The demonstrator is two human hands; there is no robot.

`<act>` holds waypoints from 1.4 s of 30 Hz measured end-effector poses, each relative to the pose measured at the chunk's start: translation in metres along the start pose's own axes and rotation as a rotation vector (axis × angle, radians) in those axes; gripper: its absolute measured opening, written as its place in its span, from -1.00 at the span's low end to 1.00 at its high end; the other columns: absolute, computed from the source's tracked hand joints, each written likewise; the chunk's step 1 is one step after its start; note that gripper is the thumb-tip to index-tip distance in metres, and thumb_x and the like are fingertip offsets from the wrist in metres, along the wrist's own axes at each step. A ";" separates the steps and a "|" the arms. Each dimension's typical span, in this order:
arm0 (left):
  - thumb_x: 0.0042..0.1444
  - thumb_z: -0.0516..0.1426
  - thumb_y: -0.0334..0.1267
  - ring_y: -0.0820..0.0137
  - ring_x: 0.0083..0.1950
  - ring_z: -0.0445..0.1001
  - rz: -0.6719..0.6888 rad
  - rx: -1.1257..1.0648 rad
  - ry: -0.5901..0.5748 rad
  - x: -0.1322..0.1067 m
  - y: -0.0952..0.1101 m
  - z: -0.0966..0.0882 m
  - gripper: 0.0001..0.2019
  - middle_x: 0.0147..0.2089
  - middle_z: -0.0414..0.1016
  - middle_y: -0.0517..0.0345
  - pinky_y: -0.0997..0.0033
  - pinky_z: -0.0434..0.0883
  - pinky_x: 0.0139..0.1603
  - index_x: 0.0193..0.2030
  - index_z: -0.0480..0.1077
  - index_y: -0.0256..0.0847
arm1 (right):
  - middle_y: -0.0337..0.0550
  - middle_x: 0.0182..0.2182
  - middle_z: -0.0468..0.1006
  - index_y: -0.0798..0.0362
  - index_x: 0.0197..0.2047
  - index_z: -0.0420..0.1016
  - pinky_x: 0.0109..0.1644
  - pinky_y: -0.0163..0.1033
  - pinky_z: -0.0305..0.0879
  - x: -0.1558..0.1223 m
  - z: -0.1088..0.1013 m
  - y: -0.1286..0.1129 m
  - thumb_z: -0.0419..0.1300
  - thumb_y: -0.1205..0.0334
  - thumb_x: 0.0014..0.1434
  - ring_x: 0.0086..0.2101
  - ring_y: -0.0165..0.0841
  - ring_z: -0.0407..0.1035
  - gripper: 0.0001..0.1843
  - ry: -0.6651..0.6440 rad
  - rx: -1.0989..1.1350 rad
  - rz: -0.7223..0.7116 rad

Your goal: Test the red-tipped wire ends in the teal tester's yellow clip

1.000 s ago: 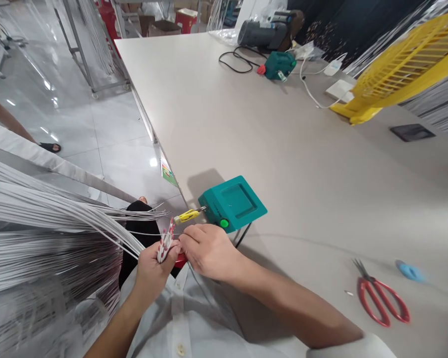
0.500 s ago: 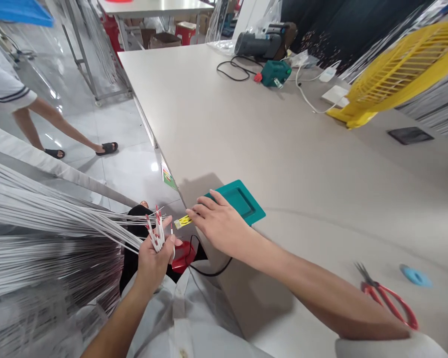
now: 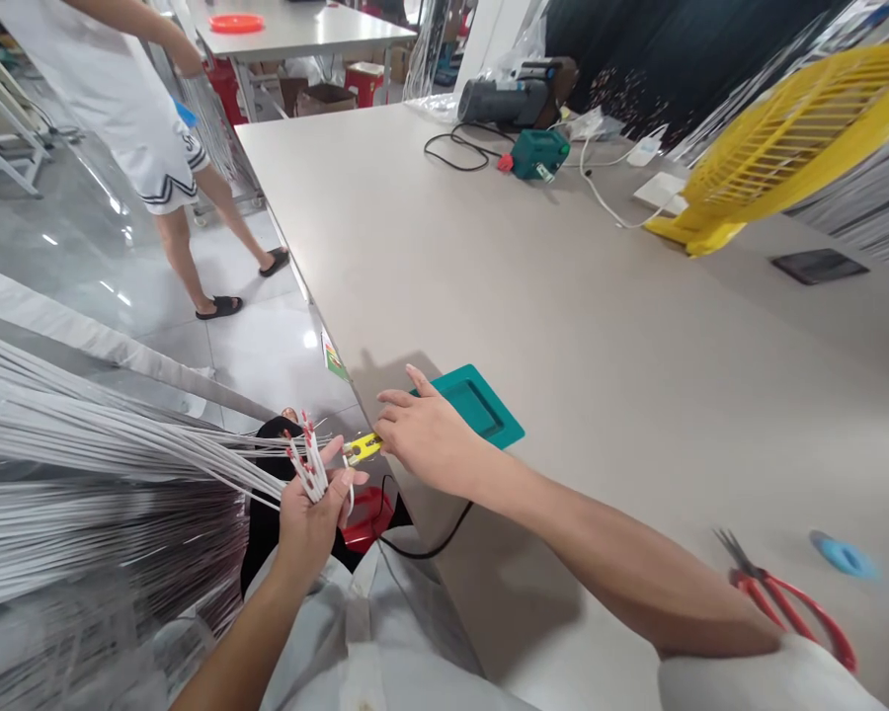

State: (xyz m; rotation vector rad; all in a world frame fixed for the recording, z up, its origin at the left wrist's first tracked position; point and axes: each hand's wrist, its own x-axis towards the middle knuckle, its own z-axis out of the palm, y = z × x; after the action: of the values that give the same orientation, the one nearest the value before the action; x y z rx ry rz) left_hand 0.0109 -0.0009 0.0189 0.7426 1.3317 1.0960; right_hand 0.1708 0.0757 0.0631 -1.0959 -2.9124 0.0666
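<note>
My left hand [image 3: 312, 518] is closed around a bundle of thin white wires [image 3: 312, 472] with red tips, beyond the table's edge. One wire stands apart between the thumb and forefinger. My right hand [image 3: 431, 434], palm down over the table's edge, grips a small yellow tool [image 3: 363, 448] with a pale tip; the rest of it is hidden under the fingers. The tool's tip points left and meets or overlaps the single wire beside my left fingers. Just beyond my right hand lies a teal tray [image 3: 508, 423], partly covered by it.
Long white wires [image 3: 119, 425] hang at the left. Red-handled scissors [image 3: 792, 602] and a blue ring [image 3: 845, 555] lie at the right. Further back are a yellow fan [image 3: 777, 148], a phone [image 3: 820, 265] and a green device [image 3: 539, 155]. Another person [image 3: 148, 148] is at the left.
The yellow tool's tip has come to the single wire at my left fingers, and its arms look closer together. The other person has moved right, nearer the table. My view has shifted slightly.
</note>
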 end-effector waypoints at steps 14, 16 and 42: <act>-0.07 0.20 -0.23 0.64 -0.65 0.06 -0.063 0.055 0.003 0.010 -0.006 -0.006 -0.40 -0.55 0.48 0.17 0.61 0.06 -0.68 0.15 0.25 -0.35 | -0.09 -0.40 0.54 0.13 -0.40 0.46 0.24 0.18 -0.49 0.001 0.000 0.003 0.04 0.39 0.16 -0.11 -0.26 0.31 -0.81 -0.080 -0.010 -0.008; -0.07 0.21 -0.22 0.64 -0.65 0.06 -0.063 0.054 -0.009 0.012 -0.007 -0.008 -0.40 -0.55 0.47 0.17 0.61 0.06 -0.68 0.15 0.25 -0.35 | -0.10 -0.40 0.54 0.13 -0.40 0.46 0.24 0.17 -0.49 0.001 0.001 0.003 0.04 0.39 0.16 -0.11 -0.26 0.31 -0.81 -0.075 -0.003 -0.015; -0.32 0.29 -0.09 0.40 -0.60 0.39 0.154 0.020 0.190 -0.018 0.003 0.002 -0.53 -0.54 0.52 0.10 0.46 0.40 -0.58 -0.20 0.53 -0.23 | -0.25 -0.53 0.50 0.08 -0.52 0.43 0.13 -0.17 0.03 0.003 -0.019 -0.031 0.04 0.28 0.14 -0.42 -0.45 0.36 -0.75 0.106 0.416 -0.058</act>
State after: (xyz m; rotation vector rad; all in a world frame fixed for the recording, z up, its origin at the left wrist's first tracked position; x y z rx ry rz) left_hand 0.0138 -0.0158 0.0285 0.7813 1.4655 1.3036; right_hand 0.1490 0.0546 0.0836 -0.9125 -2.6594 0.5650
